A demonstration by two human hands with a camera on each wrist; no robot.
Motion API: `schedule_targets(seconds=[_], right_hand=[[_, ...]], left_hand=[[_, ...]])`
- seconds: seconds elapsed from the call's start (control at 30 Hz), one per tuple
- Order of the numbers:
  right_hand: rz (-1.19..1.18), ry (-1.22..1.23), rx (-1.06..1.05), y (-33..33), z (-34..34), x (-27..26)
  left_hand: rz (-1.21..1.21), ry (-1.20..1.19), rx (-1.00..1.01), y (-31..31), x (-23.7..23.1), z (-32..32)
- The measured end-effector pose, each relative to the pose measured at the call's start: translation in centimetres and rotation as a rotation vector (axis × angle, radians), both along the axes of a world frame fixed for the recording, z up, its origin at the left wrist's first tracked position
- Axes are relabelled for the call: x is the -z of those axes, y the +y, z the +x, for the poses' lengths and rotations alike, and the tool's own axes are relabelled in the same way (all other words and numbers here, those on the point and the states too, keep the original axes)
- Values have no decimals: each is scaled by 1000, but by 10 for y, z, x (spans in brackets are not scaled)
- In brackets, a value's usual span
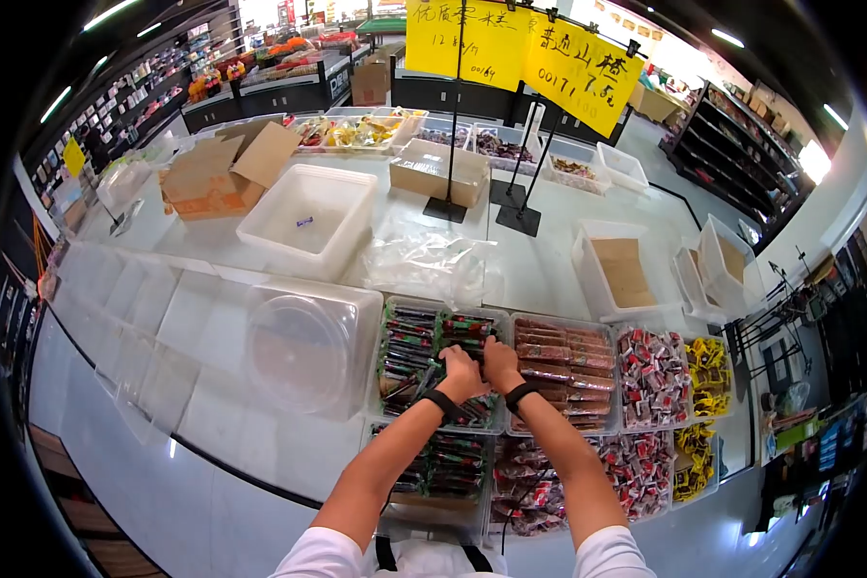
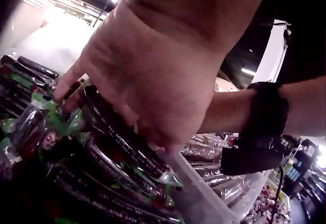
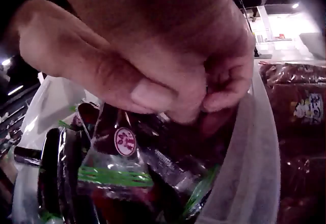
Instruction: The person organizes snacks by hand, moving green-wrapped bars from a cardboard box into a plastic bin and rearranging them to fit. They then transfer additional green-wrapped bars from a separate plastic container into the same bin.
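Observation:
Both hands work in a clear plastic bin (image 1: pixel 373 390) full of dark snack sticks in clear wrappers with green ends. My left hand (image 1: pixel 460 376) bends over them; in the left wrist view its fingers grip a dark wrapped snack stick (image 2: pixel 114 127) lying beneath the palm. Close beside it, at the bin's right side, is my right hand (image 1: pixel 499 364). Its thumb and curled fingers pinch at a dark wrapped snack stick (image 3: pixel 122 140) in the right wrist view, hiding the upper part. More dark sticks (image 3: pixel 48 173) stand and lie around it.
To the right stand bins of brown packets (image 1: pixel 564 361), red-and-white sweets (image 1: pixel 653 376) and yellow packets (image 1: pixel 707 376). A lidded clear bin (image 1: pixel 308 347) is at the left. Behind are a white tub (image 1: pixel 308 217), crumpled plastic (image 1: pixel 433 260) and sign stands (image 1: pixel 517 222).

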State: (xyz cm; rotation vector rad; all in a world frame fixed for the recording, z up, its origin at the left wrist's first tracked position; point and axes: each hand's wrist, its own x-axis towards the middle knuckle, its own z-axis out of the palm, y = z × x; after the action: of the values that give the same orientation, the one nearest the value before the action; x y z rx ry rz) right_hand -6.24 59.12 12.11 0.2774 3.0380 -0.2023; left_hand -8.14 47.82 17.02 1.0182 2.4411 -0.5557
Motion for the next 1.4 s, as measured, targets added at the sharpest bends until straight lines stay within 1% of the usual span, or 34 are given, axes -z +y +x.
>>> schedule_targets(seconds=[0.07,0.1,0.17,0.2,0.27,0.3,0.33,0.4,0.43,0.53,0.57,0.63,0.7,0.73,0.8,0.83,0.87,0.93,0.97,1.03,1.07,1.1,1.13,1.17,1.2,1.23,1.27,1.33,1.37,1.4], right_hand=[[-57,17,131,-1,-3,-1],[-58,18,130,-3,-4,-4],[-54,-26,252,-7,-5,-15],[-54,-28,251,-8,-5,-24],[-194,-103,305,-6,-6,-46],[-163,-90,308,-8,-3,-63],[-159,-91,310,-4,-4,-63],[-59,-28,283,5,-5,-69],[-19,-121,303,10,-9,-72],[34,-138,300,9,-1,-102],[36,-141,300,10,2,-108],[127,-116,239,13,5,-116],[150,-108,249,17,4,-116],[175,-95,256,18,3,-116],[197,-47,252,18,4,-111],[220,4,249,18,5,-109],[223,9,252,21,1,-100],[299,210,389,27,-3,-78],[303,209,391,28,0,-81],[163,202,293,27,7,-89],[168,201,296,27,9,-87],[54,239,210,27,13,-84],[-61,276,121,25,18,-81],[-118,276,90,29,15,-65],[-118,276,95,26,13,-65],[-147,296,87,20,12,-63],[-179,313,75,14,13,-59],[-215,328,66,13,3,-37],[-255,396,52,12,-2,-27],[-295,460,39,10,-4,-19]], left_hand=[[168,4,15,-9,3,-4],[168,6,14,-12,6,-8],[284,-127,-22,-19,10,-14],[283,-129,-23,-23,5,-17],[339,-192,-51,-29,-5,-22],[387,-210,-88,-30,1,-23],[390,-212,-86,-30,7,-24],[353,-210,-86,-29,8,-24],[357,-210,-85,-27,9,-24],[356,-199,-115,-23,7,-22],[337,-181,-119,-22,4,-22],[318,-164,-121,-22,2,-24],[578,-37,-211,-28,6,-28],[579,-37,-209,-29,7,-32],[747,294,-148,-32,13,-41],[736,325,-158,-32,22,-46],[739,329,-155,-32,22,-51],[645,292,-66,-32,21,-55],[609,324,4,-31,24,-60],[609,285,27,-24,46,-69],[607,249,49,-19,52,-70],[625,314,59,-14,59,-69],[629,310,60,-13,65,-70],[664,323,55,-13,71,-73],[697,337,50,-14,59,-72],[730,261,9,-18,49,-69],[724,251,5,-20,52,-72],[800,274,28,-28,55,-86],[916,269,-12,-37,38,-81],[903,262,-14,-46,24,-77]])
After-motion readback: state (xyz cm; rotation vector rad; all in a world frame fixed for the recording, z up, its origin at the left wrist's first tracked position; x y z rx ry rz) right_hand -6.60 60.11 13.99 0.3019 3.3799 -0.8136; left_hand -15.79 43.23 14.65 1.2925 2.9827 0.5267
